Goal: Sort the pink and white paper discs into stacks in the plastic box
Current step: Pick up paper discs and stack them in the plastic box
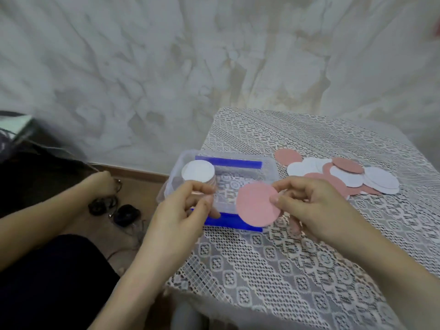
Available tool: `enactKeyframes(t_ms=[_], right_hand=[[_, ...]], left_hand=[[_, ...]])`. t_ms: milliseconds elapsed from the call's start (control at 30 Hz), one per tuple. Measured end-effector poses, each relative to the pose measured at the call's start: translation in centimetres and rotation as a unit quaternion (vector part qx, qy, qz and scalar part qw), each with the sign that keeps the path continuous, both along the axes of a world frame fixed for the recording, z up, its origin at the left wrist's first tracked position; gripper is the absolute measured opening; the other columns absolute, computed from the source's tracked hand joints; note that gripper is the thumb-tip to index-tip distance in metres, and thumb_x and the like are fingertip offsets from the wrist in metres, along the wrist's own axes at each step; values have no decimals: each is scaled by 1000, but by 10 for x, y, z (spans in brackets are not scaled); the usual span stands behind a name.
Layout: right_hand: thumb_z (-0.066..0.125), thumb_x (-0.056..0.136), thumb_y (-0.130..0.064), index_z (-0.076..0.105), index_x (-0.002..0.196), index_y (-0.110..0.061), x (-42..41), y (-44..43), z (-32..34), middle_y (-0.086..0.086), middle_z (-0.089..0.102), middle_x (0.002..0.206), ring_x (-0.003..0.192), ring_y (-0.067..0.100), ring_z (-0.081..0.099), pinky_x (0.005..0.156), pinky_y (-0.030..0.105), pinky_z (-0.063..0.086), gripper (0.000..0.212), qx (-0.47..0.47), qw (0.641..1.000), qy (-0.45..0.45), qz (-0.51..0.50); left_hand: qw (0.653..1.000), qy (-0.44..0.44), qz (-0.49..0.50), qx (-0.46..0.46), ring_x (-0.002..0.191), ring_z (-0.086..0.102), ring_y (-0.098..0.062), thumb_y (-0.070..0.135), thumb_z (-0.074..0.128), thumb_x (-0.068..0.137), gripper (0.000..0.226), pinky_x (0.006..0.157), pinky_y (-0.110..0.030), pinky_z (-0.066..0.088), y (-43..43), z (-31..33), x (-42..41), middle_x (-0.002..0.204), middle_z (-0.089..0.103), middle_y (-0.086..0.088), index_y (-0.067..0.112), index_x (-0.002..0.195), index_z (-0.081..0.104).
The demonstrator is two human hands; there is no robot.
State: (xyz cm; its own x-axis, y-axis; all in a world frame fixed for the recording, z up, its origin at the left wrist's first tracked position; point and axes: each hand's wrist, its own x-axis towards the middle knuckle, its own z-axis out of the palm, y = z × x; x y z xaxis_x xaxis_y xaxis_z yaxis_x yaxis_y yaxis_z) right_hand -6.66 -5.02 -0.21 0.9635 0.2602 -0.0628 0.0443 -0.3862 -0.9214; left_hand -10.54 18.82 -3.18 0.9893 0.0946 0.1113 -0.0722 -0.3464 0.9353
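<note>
Your right hand (316, 206) pinches a pink disc (258, 204) over the box (270, 171). Left hand (188, 208) fingers are curled, can't tell if holding anything. White stack (197, 173) sits in the box. Mixed pile (338, 175) beside it awaits sorting.

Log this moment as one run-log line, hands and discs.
right hand pinches pink disc over plastic box near edge | left hand at box, grip unclear | white stack in box | mixed pile unsorted on tablecloth
</note>
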Motion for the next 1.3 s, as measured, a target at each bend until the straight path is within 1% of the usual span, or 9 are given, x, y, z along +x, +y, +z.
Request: enactKeyframes(t_ms=[267,367,467,600,700,867,967,1067,1300], right_hand=[[65,98,-16,67,93,-25,36,57,6,-1,71,71,39,16,55,33,17,33,10,-35,999,-31,12],[63,99,-18,67,95,-25,52,80,3,-1,72,72,43,16,57,34,18,34,8,-57,998,-33,18],[62,99,-19,65,100,-26,67,99,-3,5,70,79,45,13,59,37,21,37,7,-75,997,-28,11],[58,101,-29,55,110,-36,76,113,-12,-7,66,71,46,5,59,54,28,46,12,-178,982,-62,32],[56,99,-37,58,103,-38,73,114,-12,-12,65,68,56,5,64,58,29,46,4,-247,963,-99,51],[68,79,-67,52,115,-42,67,113,0,-16,63,84,84,11,62,77,36,52,46,-337,928,-115,111],[70,85,-55,49,121,-36,68,117,-2,-15,59,85,90,16,62,80,40,53,45,-359,914,-143,127],[68,91,-36,54,123,-34,80,119,-6,-14,59,82,85,15,63,79,38,53,36,-345,917,-163,112],[69,94,-35,54,133,-35,84,116,-15,-14,68,98,91,13,63,83,39,52,42,-320,926,-168,107]], left_hand=[[993,-13,115,-5,55,53,-8,26,57,99,14,52,-33,44,39,3,9,75,73,8,34,92,66],[987,-29,160,12,70,65,-11,34,62,93,8,61,-36,54,48,-1,13,81,70,13,37,91,68],[982,-41,170,77,69,59,-1,40,59,92,19,65,-31,49,48,-2,16,96,65,21,39,108,69],[977,-32,154,145,79,55,8,40,55,95,41,69,-17,41,45,-4,21,120,55,29,36,135,60],[979,-18,145,141,71,53,7,40,54,95,48,70,-22,42,47,-5,21,127,54,29,35,143,53],[981,-9,145,131,71,52,6,42,53,94,49,71,-21,41,49,-9,22,127,58,23,40,142,51],[979,14,155,135,73,52,0,38,54,94,46,64,-16,35,49,-8,23,121,63,1,45,140,52],[975,30,151,160,65,50,9,31,54,96,46,56,-14,33,47,0,21,117,58,12,48,139,51],[970,55,154,178,64,51,13,32,53,96,47,56,-18,31,46,3,22,117,64,-3,50,139,50]])
